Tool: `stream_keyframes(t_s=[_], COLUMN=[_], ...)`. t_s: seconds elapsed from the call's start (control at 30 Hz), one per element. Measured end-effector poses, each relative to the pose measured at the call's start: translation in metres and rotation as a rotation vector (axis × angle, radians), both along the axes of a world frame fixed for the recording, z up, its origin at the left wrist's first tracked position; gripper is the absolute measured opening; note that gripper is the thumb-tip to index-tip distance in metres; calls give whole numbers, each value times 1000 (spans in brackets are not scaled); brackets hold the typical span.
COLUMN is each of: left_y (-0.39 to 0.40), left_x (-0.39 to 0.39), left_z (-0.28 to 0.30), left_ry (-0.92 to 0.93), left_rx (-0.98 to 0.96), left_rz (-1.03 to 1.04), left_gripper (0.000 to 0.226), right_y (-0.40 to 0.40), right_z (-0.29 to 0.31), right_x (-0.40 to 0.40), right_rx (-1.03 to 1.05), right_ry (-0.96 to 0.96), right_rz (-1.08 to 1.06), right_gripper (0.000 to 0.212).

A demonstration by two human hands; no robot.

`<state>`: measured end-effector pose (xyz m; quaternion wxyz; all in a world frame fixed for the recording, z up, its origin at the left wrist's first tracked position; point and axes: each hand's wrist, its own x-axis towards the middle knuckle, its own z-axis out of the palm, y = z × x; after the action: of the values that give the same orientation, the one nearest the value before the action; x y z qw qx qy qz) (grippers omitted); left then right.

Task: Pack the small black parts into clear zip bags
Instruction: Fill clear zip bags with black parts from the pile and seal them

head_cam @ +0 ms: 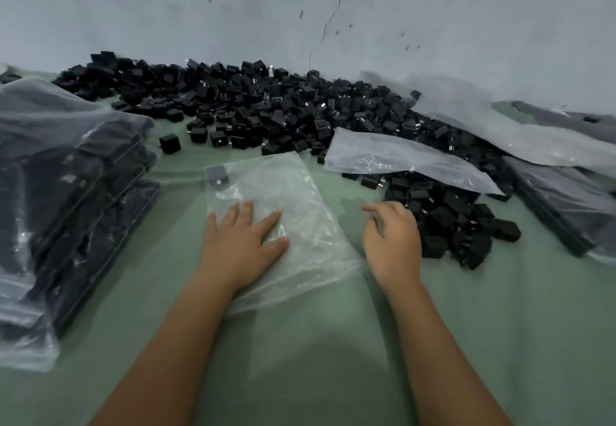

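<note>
Flat on the green table surface (333, 342), dead centre: 1 clear zip bag (300, 225), wrinkled, with 1 small black part (217, 175) inside at its far left corner. No other contents discernible through the plastic.

Pressed palm-down on the near left portion of that bag: left hand (241, 245), fingers straight and spread, thumb out toward the right, gripping nothing.

Just off the bag's right edge: right hand (393, 242), fingers loosely curled downward, hovering at the near edge of the loose heap; nothing visibly held, though fingertips partly hidden beneath the palm.

Spread across the far side of the table against the pale wall (433, 9), curving round to the right: large heap of loose black parts (266, 109), unbagged, a few strays apart from its near edge, 1 of them (170, 143) alone on the green.

Lying over the heap's right side: 1 flat clear bag (400, 159), seemingly unfilled, and beyond it more crumpled clear plastic (466, 109).

At far left: stack of filled bags (73, 192), each packed with dark parts in tight rows, count of layers unclear.

At far right: further filled bags (560, 199), dark contents showing through, partly under the loose plastic.
</note>
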<state>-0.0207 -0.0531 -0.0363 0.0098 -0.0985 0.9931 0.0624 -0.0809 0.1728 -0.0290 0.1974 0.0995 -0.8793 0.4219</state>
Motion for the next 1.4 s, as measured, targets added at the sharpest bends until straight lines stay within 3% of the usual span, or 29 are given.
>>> stream_keyframes(t_s=[0.13, 0.27, 0.4, 0.63, 0.8, 0.93, 1.03, 1.1, 1.2, 1.3, 1.4], left_y=[14, 18, 17, 19, 19, 21, 25, 24, 21, 19, 18], left_x=[1, 1, 0, -2, -4, -8, -2, 10, 24, 30, 36], left_z=[-1, -8, -10, -9, -7, -2, 5, 6, 5, 5, 5], left_ry=[138, 87, 93, 109, 124, 172, 596, 816, 778, 733, 550], left_rx=[82, 140, 134, 141, 136, 173, 306, 375, 570, 706, 773], left_rz=[-39, -89, -89, -74, -88, -93, -193, -168, -65, -106, -166], left_gripper=[55, 53, 55, 54, 52, 45, 25, 26, 28, 22, 16], right_y=[-5, -4, 3, 49, 65, 33, 6, -6, -10, -7, -3], right_z=[23, 43, 67, 120, 100, 63, 30, 9, -7, -6, -4], right_x=[-10, -41, -66, -86, -81, -54, -35, -22, -11, -9, -8], right_rx=[-478, -662, -468, -181, 210, 276, 461, 663, 751, 644, 524], right_ry=[-276, -447, -375, 167, -185, 49, -68, -182, -77, 60, 15], right_rz=[216, 245, 120, -179, -341, -372, -267, -264, -250, -206, -241], right_gripper=[59, 61, 65, 77, 75, 54, 46, 47, 42, 41, 46])
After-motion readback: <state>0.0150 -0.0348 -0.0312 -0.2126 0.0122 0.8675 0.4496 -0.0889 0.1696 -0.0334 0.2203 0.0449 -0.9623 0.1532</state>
